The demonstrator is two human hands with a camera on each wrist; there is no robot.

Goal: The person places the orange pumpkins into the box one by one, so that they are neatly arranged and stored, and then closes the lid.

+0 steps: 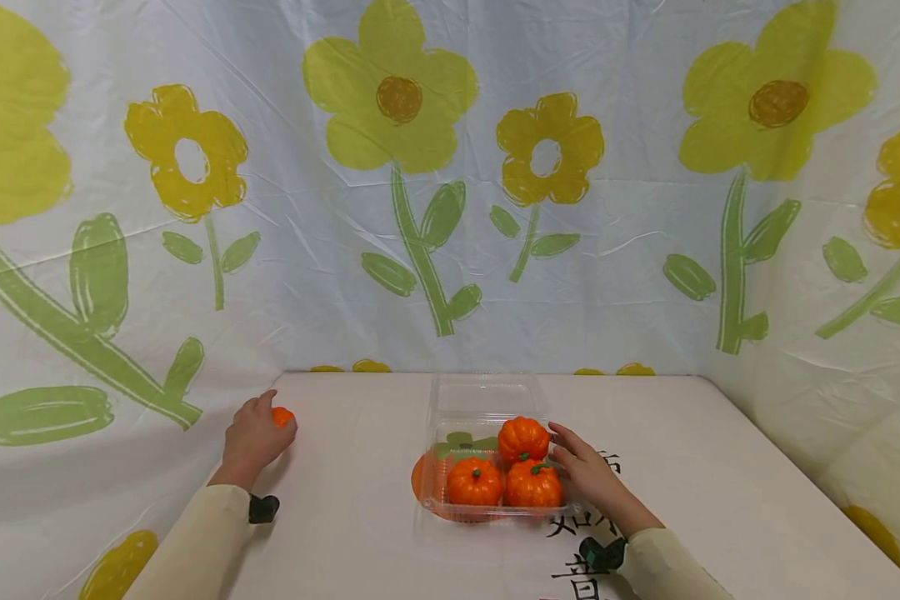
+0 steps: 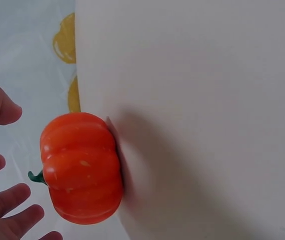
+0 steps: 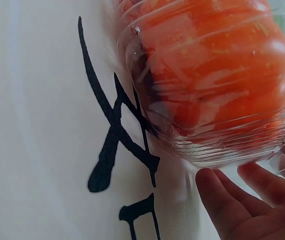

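At the table's far left corner stands a small orange toy pumpkin (image 1: pixel 281 416), partly hidden by my left hand (image 1: pixel 257 433) in the head view. Seen from the left wrist, the fingers are spread around the green stem side of that pumpkin (image 2: pixel 85 170), with a gap between them and it. A clear plastic clamshell box (image 1: pixel 441 507) sits mid-table, its lid (image 1: pixel 483 396) flipped back. Inside are three more pumpkins: front left (image 1: pixel 474 483), front right (image 1: pixel 534 485) and back right (image 1: pixel 523 439). My right hand (image 1: pixel 596 477) has its fingertips right at the box's ribbed right side (image 3: pixel 222 155).
The pale table (image 1: pixel 345 550) carries black printed characters (image 1: pixel 581 575) and an orange print (image 1: pixel 418 477) beneath the box. White sheets (image 1: pixel 270 292) with yellow flowers stand around the back and sides. A dark strap piece (image 1: pixel 264 508) shows at each wrist.
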